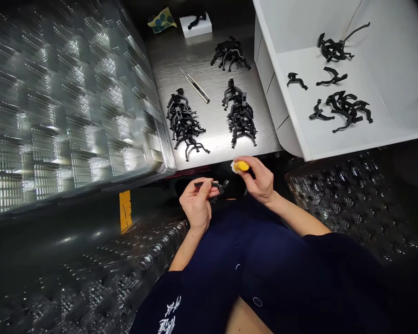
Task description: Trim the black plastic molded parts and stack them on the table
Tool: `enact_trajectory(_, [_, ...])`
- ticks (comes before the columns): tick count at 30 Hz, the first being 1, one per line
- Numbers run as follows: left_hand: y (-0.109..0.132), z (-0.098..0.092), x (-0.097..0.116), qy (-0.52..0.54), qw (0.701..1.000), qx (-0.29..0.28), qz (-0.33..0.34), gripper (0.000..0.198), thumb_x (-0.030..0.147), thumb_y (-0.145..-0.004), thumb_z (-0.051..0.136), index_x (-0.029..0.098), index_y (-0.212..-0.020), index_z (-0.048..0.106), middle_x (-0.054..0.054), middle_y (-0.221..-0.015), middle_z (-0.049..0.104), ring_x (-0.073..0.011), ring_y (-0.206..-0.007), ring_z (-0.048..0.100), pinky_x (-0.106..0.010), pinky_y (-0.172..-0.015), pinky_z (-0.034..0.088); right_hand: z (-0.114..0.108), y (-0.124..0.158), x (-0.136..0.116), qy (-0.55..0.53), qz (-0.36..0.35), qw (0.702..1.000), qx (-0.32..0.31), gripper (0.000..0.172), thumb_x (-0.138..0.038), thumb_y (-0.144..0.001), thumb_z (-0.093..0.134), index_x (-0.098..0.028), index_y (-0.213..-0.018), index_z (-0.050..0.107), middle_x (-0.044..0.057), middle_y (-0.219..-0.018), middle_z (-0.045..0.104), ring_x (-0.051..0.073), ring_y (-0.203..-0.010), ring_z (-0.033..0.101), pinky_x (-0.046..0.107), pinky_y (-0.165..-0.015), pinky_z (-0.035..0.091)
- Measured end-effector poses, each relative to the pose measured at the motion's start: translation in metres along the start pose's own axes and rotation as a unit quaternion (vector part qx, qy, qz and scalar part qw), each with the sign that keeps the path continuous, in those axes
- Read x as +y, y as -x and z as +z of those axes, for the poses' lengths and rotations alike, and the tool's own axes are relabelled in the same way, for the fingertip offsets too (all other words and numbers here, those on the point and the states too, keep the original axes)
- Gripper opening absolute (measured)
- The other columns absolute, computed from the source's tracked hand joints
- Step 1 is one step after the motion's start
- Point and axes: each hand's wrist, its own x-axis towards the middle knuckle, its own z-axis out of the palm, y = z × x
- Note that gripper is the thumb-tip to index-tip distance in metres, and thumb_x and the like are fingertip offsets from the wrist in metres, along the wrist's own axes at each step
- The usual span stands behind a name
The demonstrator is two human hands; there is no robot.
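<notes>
My left hand (198, 204) is closed on a black branched plastic part (220, 186), in front of the table's near edge. Its curved arms stick out past my fingertips to the right. My right hand (259, 180) pinches a small yellow tool (242, 166) with a whitish end pointing left; its exact kind does not show. The two hands are apart, and the yellow tool does not touch the black part. Beyond them, on the metal table (216, 134), similar black parts stand in a left row (183, 120) and a right row (242, 116).
Stacked clear plastic trays (156, 157) cover the left side. A white bin (299, 139) at the right holds several loose black parts (348, 109). A utility knife (197, 87), another pile of black parts (230, 51), a white block (197, 28) and a yellow-green packet (162, 21) lie farther back.
</notes>
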Motion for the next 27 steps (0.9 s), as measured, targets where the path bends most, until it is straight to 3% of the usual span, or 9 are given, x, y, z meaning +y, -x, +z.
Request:
enact_trajectory(2, [-0.001,0.002,0.002,0.021,0.999,0.009,-0.033,0.031,0.041,-0.069,0.09,0.016,-0.077,0.075,-0.001,-0.07,0.073,-0.0102,-0.054,0.068,-0.016,-0.053,0.058,0.002,0.001,0.0,-0.022,-0.015,1.0,0.004,0.038,-0.014,-0.097,0.061,-0.023,-0.134,0.061,0.01,-0.113,0.077,0.024,-0.105,0.074,0.039,-0.092,0.064])
enact_trajectory(5, [-0.002,0.003,0.004,0.052,0.995,0.01,-0.085,0.034,0.042,-0.063,0.093,0.017,-0.077,0.075,-0.001,-0.071,0.073,-0.0096,-0.057,0.068,-0.015,-0.053,0.057,0.007,0.004,0.002,-0.06,-0.094,0.994,0.007,0.045,-0.012,-0.096,0.062,-0.023,-0.14,0.058,0.011,-0.115,0.077,0.025,-0.108,0.074,0.041,-0.09,0.065])
enact_trajectory(8, [-0.001,0.002,0.003,0.044,0.995,0.004,-0.089,0.034,0.043,-0.064,0.092,0.017,-0.077,0.076,-0.001,-0.07,0.073,-0.011,-0.057,0.069,-0.016,-0.052,0.058,0.007,0.003,0.005,-0.012,-0.048,0.998,0.03,0.038,-0.014,-0.097,0.061,-0.023,-0.134,0.063,0.01,-0.112,0.078,0.026,-0.104,0.074,0.042,-0.09,0.065])
enact_trajectory(10, [0.001,0.0,0.001,0.013,0.999,0.011,-0.037,0.029,0.042,-0.071,0.089,0.017,-0.078,0.076,-0.001,-0.071,0.074,-0.0115,-0.056,0.069,-0.018,-0.053,0.059,0.004,0.001,0.004,-0.007,-0.004,1.0,0.028,0.036,-0.015,-0.098,0.062,-0.023,-0.132,0.063,0.01,-0.112,0.078,0.026,-0.104,0.074,0.042,-0.092,0.064])
enact_trajectory(13, [0.007,-0.007,-0.001,-0.084,0.991,-0.009,0.101,0.016,0.035,-0.085,0.08,0.019,-0.084,0.077,0.0,-0.077,0.075,-0.0118,-0.06,0.072,-0.021,-0.058,0.062,-0.003,-0.002,0.0,-0.06,-0.041,0.997,-0.036,0.038,-0.016,-0.097,0.061,-0.023,-0.134,0.061,0.01,-0.113,0.077,0.026,-0.106,0.074,0.041,-0.091,0.064])
enact_trajectory(16, [0.011,-0.016,0.003,-0.205,0.943,-0.075,0.253,0.004,0.022,-0.092,0.074,0.021,-0.092,0.078,0.001,-0.083,0.077,-0.0113,-0.066,0.073,-0.021,-0.065,0.062,-0.009,-0.004,0.004,-0.048,-0.018,0.995,-0.08,0.029,-0.016,-0.098,0.059,-0.022,-0.126,0.065,0.01,-0.112,0.078,0.024,-0.105,0.074,0.039,-0.093,0.063])
enact_trajectory(19, [0.011,-0.021,0.01,-0.25,0.893,-0.113,0.357,0.012,0.013,-0.091,0.073,0.022,-0.1,0.076,0.001,-0.088,0.079,-0.0117,-0.073,0.074,-0.021,-0.069,0.061,-0.015,-0.006,0.013,-0.04,0.11,0.99,-0.077,0.023,-0.025,-0.099,0.06,-0.022,-0.122,0.066,0.008,-0.112,0.078,0.023,-0.104,0.075,0.038,-0.097,0.061])
enact_trajectory(22, [0.01,-0.02,0.015,-0.261,0.873,-0.127,0.392,0.014,0.012,-0.091,0.073,0.021,-0.102,0.075,0.0,-0.089,0.079,-0.0122,-0.075,0.074,-0.022,-0.07,0.061,-0.019,-0.007,0.018,-0.099,0.196,0.972,-0.084,0.03,-0.037,-0.098,0.064,-0.022,-0.123,0.064,0.008,-0.115,0.078,0.022,-0.105,0.075,0.037,-0.098,0.062])
enact_trajectory(27, [0.009,-0.017,0.017,-0.271,0.873,-0.128,0.385,0.01,0.012,-0.092,0.072,0.02,-0.098,0.074,0.001,-0.085,0.078,-0.011,-0.071,0.073,-0.02,-0.067,0.059,-0.019,-0.01,0.016,-0.175,0.251,0.949,-0.08,0.035,-0.043,-0.095,0.069,-0.022,-0.122,0.063,0.007,-0.113,0.078,0.021,-0.103,0.076,0.034,-0.095,0.063])
